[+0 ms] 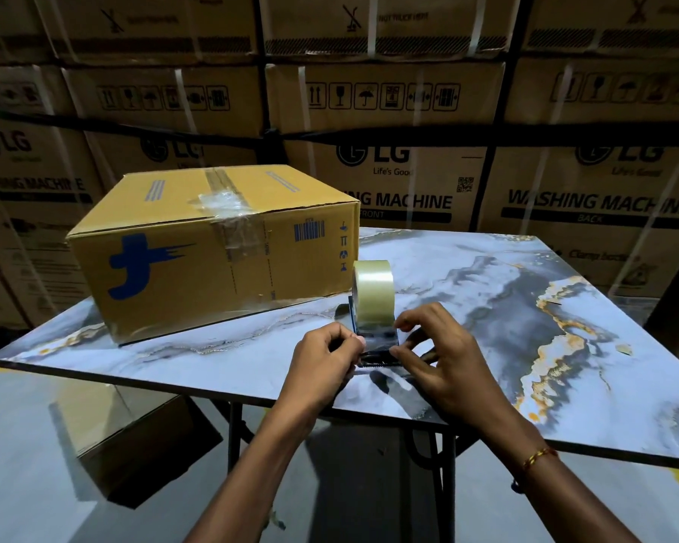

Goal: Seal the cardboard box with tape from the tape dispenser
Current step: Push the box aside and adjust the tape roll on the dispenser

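Head view: both hands' fingers pinch tape dispenser (373, 331) front; cardboard box (212, 248) flaps closed, taped

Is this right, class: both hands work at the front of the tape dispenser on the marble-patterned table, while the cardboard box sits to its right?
Not quite. In the head view, the cardboard box sits to the left of the tape dispenser, farther back. The rest holds: the left hand and right hand work at the dispenser's front on the marble-patterned table.
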